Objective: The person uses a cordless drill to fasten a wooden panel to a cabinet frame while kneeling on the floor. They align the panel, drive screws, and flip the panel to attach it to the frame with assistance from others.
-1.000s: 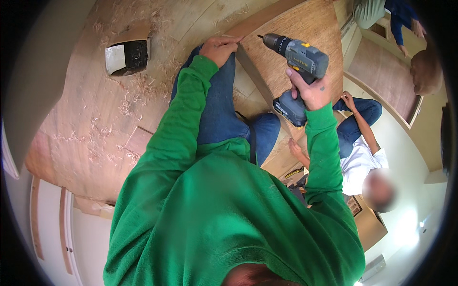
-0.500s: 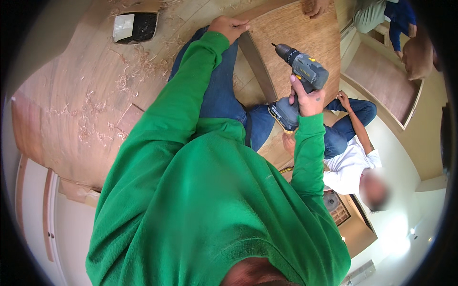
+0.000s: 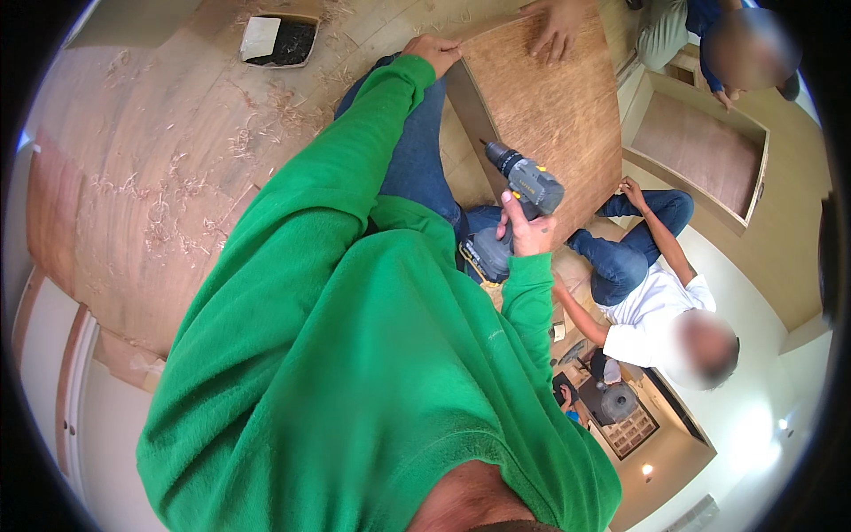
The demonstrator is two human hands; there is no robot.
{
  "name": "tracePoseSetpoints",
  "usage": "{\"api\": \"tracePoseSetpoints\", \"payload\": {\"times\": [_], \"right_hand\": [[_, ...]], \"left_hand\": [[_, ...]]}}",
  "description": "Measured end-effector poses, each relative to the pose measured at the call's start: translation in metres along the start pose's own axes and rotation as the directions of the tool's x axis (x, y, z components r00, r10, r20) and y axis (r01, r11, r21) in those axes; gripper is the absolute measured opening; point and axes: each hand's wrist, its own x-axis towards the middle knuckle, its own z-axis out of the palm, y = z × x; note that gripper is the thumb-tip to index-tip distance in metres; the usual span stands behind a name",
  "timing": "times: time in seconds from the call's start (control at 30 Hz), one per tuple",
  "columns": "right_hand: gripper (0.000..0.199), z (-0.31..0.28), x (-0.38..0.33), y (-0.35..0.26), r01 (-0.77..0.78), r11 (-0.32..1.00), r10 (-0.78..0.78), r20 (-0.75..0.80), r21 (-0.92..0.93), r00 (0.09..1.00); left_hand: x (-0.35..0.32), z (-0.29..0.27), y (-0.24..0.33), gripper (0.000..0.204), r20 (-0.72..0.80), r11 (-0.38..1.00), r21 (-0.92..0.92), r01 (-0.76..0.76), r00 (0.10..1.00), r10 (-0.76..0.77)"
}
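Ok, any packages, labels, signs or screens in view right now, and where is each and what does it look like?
Label: a yellow band on the grey drill held in the right hand, over the brown wooden panel.
Box: an open, shallow, dark-lined box with a pale sheet in it, top left on the shaving-strewn floor.
No signs or screens that I can make out.

Drill point(image 3: 519, 208) handle hidden inside right hand point(image 3: 529, 232); bit tip indistinct
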Motion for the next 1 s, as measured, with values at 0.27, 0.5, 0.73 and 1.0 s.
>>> {"api": "tracePoseSetpoints", "payload": {"times": [0.27, 0.5, 0.73, 1.0], "right_hand": [[0.02, 0.006, -0.027, 0.035, -0.02, 1.0, 0.02, 0.002, 0.014, 1.0], [0.02, 0.011, -0.029, 0.04, -0.038, 0.998, 0.038, 0.002, 0.039, 0.999], [0.022, 0.018, -0.025, 0.044, -0.078, 0.997, 0.077, 0.045, 0.016, 0.996], [0.022, 0.019, -0.025, 0.046, -0.082, 0.996, 0.083, 0.051, -0.038, 0.995]], "left_hand": [[-0.004, -0.007, -0.005, 0.045, -0.003, 0.997, -0.019, -0.075, 0.997, 0.075], [-0.009, -0.01, -0.001, 0.04, -0.059, 0.995, -0.046, -0.09, 0.994, 0.087], [-0.003, -0.003, -0.011, 0.035, -0.053, 0.989, -0.149, -0.024, 0.998, 0.016], [0.013, 0.002, -0.031, 0.025, -0.167, 0.865, -0.493, 0.094, 0.965, -0.201]]}}
